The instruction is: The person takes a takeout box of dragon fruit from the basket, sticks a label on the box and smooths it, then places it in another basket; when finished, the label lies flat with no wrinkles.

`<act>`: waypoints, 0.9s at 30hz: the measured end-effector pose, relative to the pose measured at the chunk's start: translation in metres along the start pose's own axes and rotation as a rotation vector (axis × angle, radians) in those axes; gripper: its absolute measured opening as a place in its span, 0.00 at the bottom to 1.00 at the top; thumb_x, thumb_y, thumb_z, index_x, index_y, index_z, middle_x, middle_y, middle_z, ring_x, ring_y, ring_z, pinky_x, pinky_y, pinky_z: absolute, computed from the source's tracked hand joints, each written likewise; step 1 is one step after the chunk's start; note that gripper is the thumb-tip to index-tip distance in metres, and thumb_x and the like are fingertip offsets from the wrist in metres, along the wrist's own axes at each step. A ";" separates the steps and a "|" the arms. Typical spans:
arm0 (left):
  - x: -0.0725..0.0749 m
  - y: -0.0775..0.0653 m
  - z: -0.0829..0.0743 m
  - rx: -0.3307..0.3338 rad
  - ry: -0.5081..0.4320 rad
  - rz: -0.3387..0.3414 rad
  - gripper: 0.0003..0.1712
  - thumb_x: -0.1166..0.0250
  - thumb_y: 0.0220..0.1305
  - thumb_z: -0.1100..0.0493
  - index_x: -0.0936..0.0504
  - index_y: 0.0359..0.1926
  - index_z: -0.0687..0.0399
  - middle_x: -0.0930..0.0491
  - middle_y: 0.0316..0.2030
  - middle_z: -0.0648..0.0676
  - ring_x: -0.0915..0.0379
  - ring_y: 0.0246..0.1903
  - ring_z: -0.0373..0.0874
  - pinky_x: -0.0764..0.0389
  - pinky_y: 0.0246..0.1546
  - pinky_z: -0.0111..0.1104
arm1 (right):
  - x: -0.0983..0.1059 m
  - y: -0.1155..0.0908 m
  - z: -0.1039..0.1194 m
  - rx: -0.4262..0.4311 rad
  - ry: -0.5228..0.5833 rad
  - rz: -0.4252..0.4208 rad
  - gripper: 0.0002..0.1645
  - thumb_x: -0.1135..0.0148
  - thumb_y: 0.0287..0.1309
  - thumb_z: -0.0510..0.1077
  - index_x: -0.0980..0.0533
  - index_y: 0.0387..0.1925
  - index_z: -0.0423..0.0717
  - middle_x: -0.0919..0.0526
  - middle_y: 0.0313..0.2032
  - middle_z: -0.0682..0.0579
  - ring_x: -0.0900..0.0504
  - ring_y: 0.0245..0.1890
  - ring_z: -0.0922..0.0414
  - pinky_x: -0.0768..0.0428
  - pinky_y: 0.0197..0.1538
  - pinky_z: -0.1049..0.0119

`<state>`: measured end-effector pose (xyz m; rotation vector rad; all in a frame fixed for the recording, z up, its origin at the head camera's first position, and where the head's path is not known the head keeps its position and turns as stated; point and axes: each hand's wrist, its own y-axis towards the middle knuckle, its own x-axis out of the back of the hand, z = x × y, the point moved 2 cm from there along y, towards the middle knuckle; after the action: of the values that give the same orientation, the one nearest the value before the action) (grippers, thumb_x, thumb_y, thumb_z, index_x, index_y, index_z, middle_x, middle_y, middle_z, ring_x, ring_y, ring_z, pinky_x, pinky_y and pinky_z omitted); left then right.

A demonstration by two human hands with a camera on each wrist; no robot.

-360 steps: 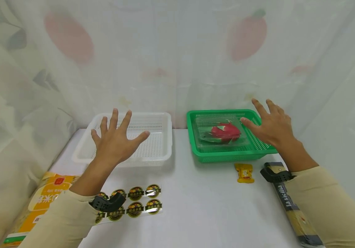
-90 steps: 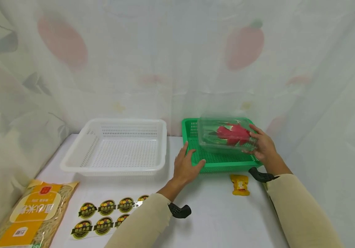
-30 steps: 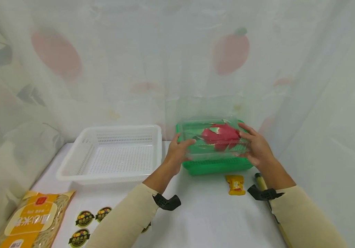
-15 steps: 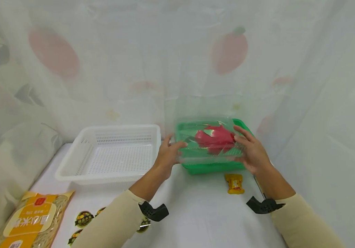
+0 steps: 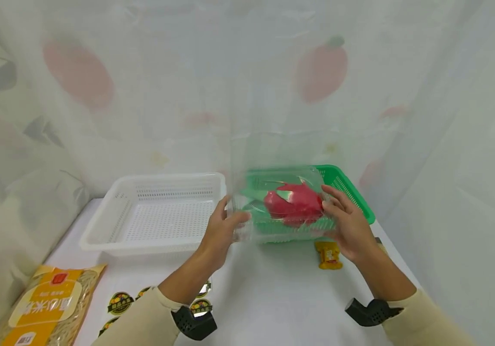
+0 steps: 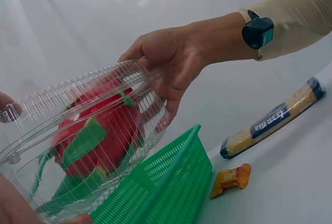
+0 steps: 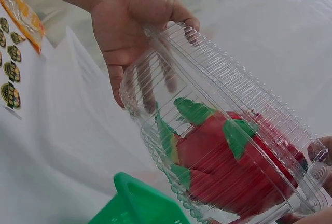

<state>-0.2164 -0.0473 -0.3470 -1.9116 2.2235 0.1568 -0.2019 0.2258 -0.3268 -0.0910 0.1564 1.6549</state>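
Observation:
My left hand [image 5: 221, 233] grips the left end of a clear plastic clamshell box [image 5: 258, 229], thumb on top and fingers beneath. At the other end, my right hand [image 5: 351, 228] holds it with the thumb along the lid edge. Inside lies a red dragon fruit [image 5: 292, 204] with green-tipped scales, nearer the right end. Both wrist views show the box [image 7: 223, 79] raised above the green basket [image 6: 171, 177], its ribbed lid closed. In the head view the box overlaps the front left of that basket.
A white perforated basket [image 5: 156, 247] stands at left. A noodle bag [image 5: 48, 302] and round fruit stickers [image 5: 119, 302] lie at front left. A small yellow packet [image 5: 328, 255] sits before the green basket, with a long pasta pack [image 6: 272, 120] to its right.
Both hands have brought the clamshell box leftward and closer, uncovering more of the green basket's right side. Three seconds ago only the right hand held it; the left has since taken its other end.

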 end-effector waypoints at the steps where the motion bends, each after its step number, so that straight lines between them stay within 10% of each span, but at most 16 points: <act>1: 0.001 -0.003 0.000 -0.003 -0.005 0.000 0.47 0.37 0.59 0.58 0.52 0.75 0.48 0.39 0.64 0.62 0.32 0.56 0.58 0.26 0.50 0.49 | -0.001 -0.002 0.000 0.004 0.004 0.000 0.33 0.46 0.70 0.48 0.42 0.72 0.57 0.49 0.70 0.46 0.52 0.69 0.44 0.36 0.59 0.39; 7: 0.004 -0.017 0.001 -0.012 -0.013 0.002 0.45 0.37 0.59 0.60 0.49 0.73 0.47 0.38 0.63 0.61 0.31 0.52 0.55 0.24 0.48 0.47 | -0.007 -0.014 -0.005 0.015 0.032 -0.011 0.32 0.46 0.70 0.46 0.41 0.72 0.56 0.48 0.70 0.48 0.46 0.66 0.46 0.24 0.52 0.56; 27: 0.015 -0.067 0.037 -0.010 0.078 -0.001 0.47 0.36 0.60 0.59 0.51 0.75 0.47 0.39 0.66 0.60 0.29 0.52 0.54 0.24 0.48 0.46 | -0.015 -0.063 -0.043 -0.016 0.022 -0.119 0.31 0.46 0.69 0.43 0.41 0.71 0.49 0.43 0.68 0.49 0.29 0.58 0.52 0.23 0.50 0.55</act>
<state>-0.1490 -0.0639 -0.3832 -1.9554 2.2753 0.0952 -0.1388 0.2092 -0.3702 -0.1284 0.1510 1.5368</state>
